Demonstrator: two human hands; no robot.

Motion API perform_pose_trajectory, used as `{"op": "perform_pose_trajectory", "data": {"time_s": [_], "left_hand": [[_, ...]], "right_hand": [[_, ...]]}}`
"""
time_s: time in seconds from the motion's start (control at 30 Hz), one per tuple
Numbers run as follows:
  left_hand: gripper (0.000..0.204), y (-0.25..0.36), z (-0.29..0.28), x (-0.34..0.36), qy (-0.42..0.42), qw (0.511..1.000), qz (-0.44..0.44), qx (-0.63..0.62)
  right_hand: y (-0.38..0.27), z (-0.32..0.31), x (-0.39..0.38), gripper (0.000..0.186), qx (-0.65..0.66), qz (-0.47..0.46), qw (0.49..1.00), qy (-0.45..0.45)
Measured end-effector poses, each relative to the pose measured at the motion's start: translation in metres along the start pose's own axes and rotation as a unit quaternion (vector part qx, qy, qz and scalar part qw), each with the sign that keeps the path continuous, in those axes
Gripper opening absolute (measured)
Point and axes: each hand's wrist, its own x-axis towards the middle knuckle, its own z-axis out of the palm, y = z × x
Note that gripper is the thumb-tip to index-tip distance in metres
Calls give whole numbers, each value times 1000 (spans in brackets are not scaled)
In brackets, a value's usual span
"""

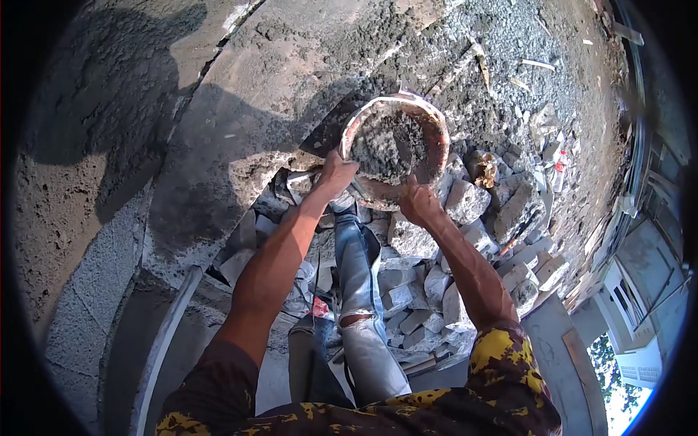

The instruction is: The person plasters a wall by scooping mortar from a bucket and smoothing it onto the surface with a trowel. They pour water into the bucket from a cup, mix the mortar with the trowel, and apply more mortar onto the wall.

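Note:
A round, worn basin [441, 131] with a pale, crusted rim and reddish inner wall is in front of me, with wet grey mortar [389, 145] inside. My left hand [338, 174] is closed on its near-left rim. At the near-right side my right hand [420, 201] grips the rim, thumb on top. By my left fingers a short dark stick or handle [358, 189] shows; I cannot tell what it belongs to. Beyond the left side of the basin lies a dark flat board or plate [331, 127], partly covered.
Broken concrete blocks [465, 202] lie heaped around my legs and to the right. A concrete slab [196, 174] stretches along the left. A clear bottle with a red label [560, 166] lies at the right. Grey gravel [502, 36] spreads at the far right. A pale pole [163, 349] stands at the lower left.

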Motion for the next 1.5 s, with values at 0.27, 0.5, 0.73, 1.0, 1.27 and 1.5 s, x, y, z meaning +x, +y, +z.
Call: {"op": "perform_pose_trajectory", "data": {"time_s": [0.27,0.5,0.73,1.0,1.27,1.5], "left_hand": [[29,-13,-6,-106,112,991,32,-66],[37,-12,-84,-217,190,970,-49,-146],[31,18,-124,-345,236,962,10,-135],[34,26,-146,-434,299,930,79,-201],[36,55,-118,-499,335,921,163,-117],[40,50,-122,-527,297,912,94,-268]], "right_hand": [[28,-102,-39,25,369,309,862,-156],[-88,-180,-30,20,113,-241,961,-75],[-51,-287,-46,16,293,77,953,-32],[-126,-352,-106,14,167,-160,962,143],[-120,-302,-90,28,368,-187,894,-175],[-151,-328,-144,30,256,-439,861,-27]]}}
